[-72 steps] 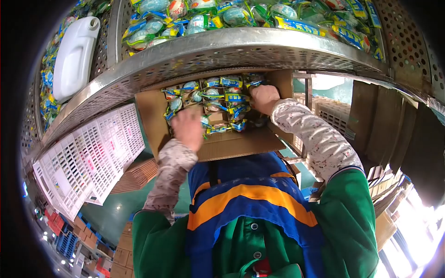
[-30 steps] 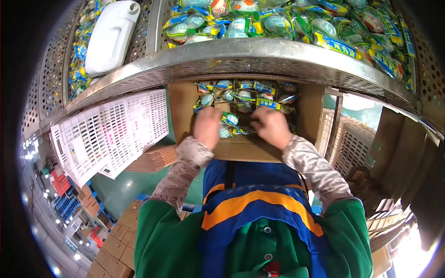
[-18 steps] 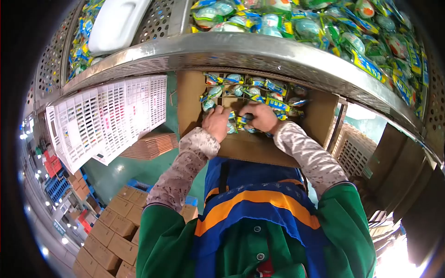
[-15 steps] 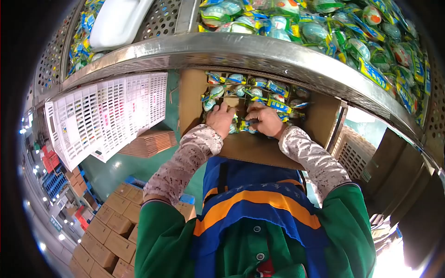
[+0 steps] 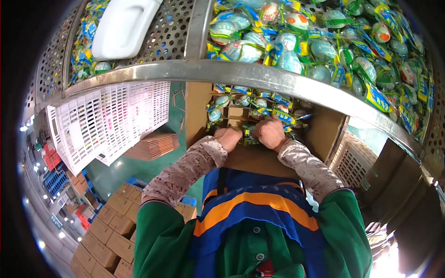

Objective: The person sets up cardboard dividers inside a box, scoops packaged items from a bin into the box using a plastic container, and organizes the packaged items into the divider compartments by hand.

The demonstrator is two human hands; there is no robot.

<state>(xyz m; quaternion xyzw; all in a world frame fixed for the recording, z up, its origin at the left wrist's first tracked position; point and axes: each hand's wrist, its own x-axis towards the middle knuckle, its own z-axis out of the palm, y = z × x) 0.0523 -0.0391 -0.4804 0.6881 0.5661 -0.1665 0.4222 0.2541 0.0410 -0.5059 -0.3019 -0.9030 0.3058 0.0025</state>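
Two hands down in a cardboard box [image 5: 324, 134] w/ egg packs.
L hand [image 5: 228, 138] & R hand [image 5: 270, 133] are close but apart, fingers curled in & narrow, tips down in the box. Can't tell if they pinch a pack, bc the tips are hid. Egg packs [image 5: 214, 115] in shiny wrap sit in rows just past the fingers, & a bit of blue-&-yellow wrap [image 5: 250, 138] shows btwn the hands. Brown card slots [image 5: 238, 112] are just ahead of the L fingers. A big pile of egg packs [image 5: 322, 51] is farther off, past the metal rim [image 5: 278, 76]. Looks to me like the step is fixing packs in slots. I'd say the next move needs soft fingers, so no wrap rips & no slot wall bends.
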